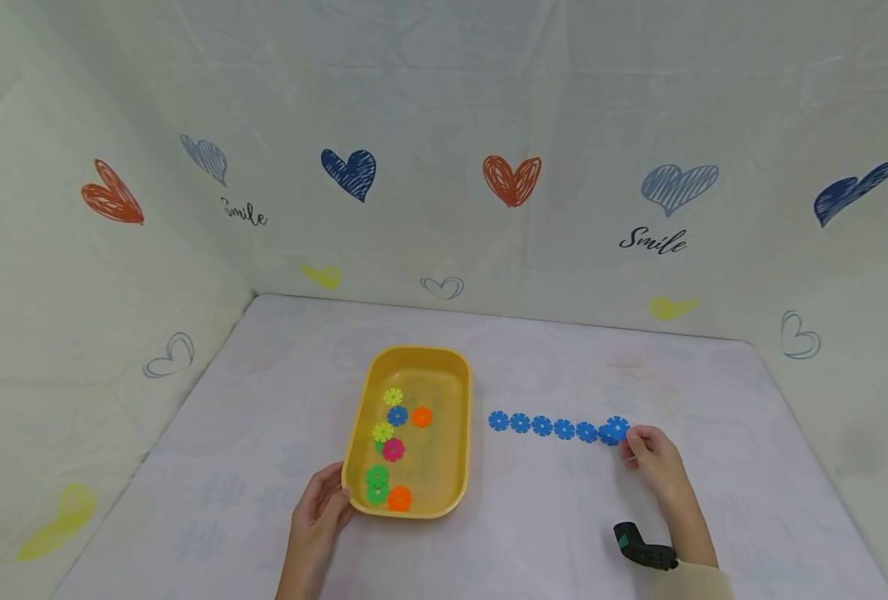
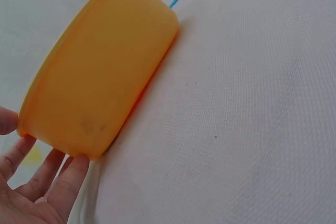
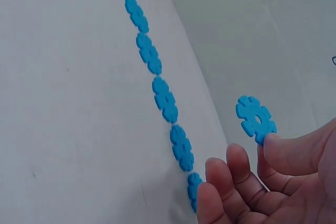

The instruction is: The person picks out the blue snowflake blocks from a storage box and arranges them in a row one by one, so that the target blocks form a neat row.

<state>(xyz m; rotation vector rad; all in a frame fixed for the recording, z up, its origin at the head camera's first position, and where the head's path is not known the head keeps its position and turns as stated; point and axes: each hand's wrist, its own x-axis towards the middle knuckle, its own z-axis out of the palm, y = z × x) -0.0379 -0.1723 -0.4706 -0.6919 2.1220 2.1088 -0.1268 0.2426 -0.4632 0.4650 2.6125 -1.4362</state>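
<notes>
Between thumb and forefinger my right hand (image 1: 657, 462) pinches a blue notched disc (image 3: 255, 118), held above the table at the right end of a row. That row consists of several matching blue discs (image 1: 541, 426) lying flat in a line; the rightmost is partly covered by the held one in the head view. My left hand (image 1: 320, 507) grips the near left corner of a yellow tray (image 1: 455, 467), thumb at the rim and fingers against the outer wall. Inside the tray lie loose discs: green (image 1: 376, 475), orange (image 1: 421, 417), yellow (image 1: 393, 397), pink (image 1: 393, 450) and blue (image 1: 397, 416).
A white cloth covers the table (image 1: 534, 533). Behind it and along the sides hangs a pale curtain (image 1: 429, 100) printed with hearts. A black device (image 1: 642, 550) is worn at my right wrist, by the sleeve (image 1: 695, 581).
</notes>
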